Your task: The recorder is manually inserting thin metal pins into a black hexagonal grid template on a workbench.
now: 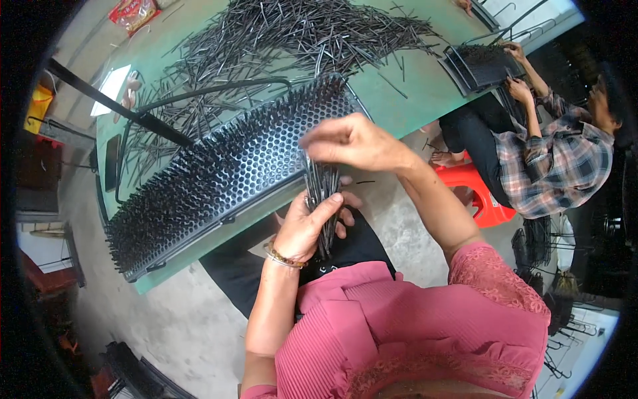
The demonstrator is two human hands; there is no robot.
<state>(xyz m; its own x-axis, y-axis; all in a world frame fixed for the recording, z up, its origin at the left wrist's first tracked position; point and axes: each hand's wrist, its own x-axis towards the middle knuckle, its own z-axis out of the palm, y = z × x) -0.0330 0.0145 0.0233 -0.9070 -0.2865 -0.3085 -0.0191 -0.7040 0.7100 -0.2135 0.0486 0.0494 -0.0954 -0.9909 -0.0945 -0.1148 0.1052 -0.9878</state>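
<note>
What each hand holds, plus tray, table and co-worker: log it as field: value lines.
Left hand: holds a bundle of thin black sticks
Right hand: at the bundle's upper end; grip unclear, fingers blurred
Perforated tray: partly filled with upright dark sticks; bare holes toward its right and near edge
Table: green, bearing a heap of loose sticks
Co-worker: seated, hands at another dark tray

From my end I see red package top left, white sheet below it, dark phone-like slab lower, yellow item far left; plaid-shirted co-worker at right, red plastic stool beside them, grey floor.
</note>
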